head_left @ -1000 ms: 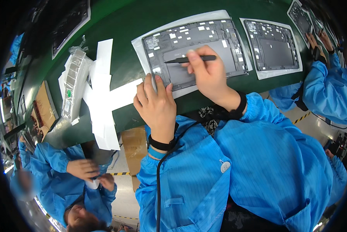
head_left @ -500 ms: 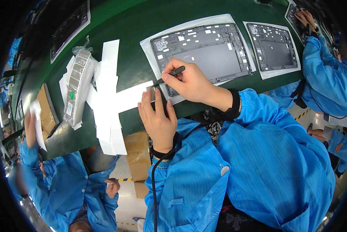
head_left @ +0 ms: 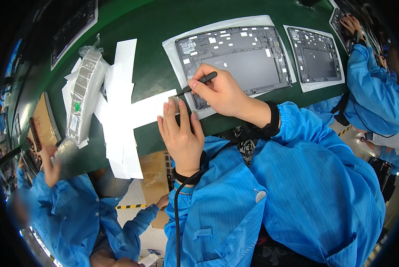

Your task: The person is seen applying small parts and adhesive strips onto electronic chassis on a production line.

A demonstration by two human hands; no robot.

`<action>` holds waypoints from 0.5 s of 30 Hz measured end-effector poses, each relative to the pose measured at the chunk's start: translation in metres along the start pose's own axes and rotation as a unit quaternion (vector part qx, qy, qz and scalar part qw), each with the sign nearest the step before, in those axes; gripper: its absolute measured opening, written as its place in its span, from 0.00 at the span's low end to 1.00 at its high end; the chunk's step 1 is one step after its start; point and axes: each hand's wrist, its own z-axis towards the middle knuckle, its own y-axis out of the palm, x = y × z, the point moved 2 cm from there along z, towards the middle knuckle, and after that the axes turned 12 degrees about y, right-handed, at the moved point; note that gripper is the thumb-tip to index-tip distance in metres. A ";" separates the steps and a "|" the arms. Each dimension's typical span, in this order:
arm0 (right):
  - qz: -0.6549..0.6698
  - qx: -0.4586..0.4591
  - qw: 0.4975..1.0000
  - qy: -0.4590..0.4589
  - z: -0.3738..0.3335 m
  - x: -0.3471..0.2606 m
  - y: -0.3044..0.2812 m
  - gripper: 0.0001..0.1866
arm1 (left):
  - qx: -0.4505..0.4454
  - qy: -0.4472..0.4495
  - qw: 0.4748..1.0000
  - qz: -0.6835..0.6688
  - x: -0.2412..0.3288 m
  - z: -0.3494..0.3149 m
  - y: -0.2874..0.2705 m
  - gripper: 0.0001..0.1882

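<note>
My right hand (head_left: 221, 91) grips slim black tweezers (head_left: 207, 77), their thin tip pointing down and left at the end of a white paper strip (head_left: 152, 106). My left hand (head_left: 181, 140) lies flat, fingers spread, with its fingertips on that strip's near edge just below the tip. Whatever small piece may be at the tip is too small to make out. Right beside my right hand lies a large dark tablet housing (head_left: 241, 64) with many small white pads, on a white sheet (head_left: 169, 46). My right hand covers its lower left part.
More white strips (head_left: 121, 111) lie crossed on the green table (head_left: 152, 62). To their left is a clear-wrapped stack of grey pieces (head_left: 81, 91) with a green dot. A second housing (head_left: 315, 53) lies at right. Co-workers in blue (head_left: 74, 213) stand at both sides.
The tweezers' tip has stayed near the strip's end while my right hand shifted slightly right. A grey piece seen earlier by my left fingertips no longer shows. The left co-worker's hands have moved.
</note>
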 end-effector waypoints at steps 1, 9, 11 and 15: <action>-0.007 0.002 1.000 -0.003 0.000 0.000 0.001 0.10 | 0.001 -0.002 1.000 -0.001 0.000 0.001 0.000 0.18; 0.098 -0.004 0.995 -0.022 0.003 0.005 0.001 0.09 | 0.003 -0.008 1.000 0.008 0.000 0.002 0.001 0.19; 0.049 0.002 0.999 -0.014 0.002 0.003 -0.001 0.09 | 0.006 -0.006 1.000 0.005 0.000 0.001 0.002 0.18; -0.027 -0.010 1.000 -0.012 -0.003 -0.006 0.000 0.09 | 0.008 -0.006 1.000 0.007 0.000 0.002 0.002 0.17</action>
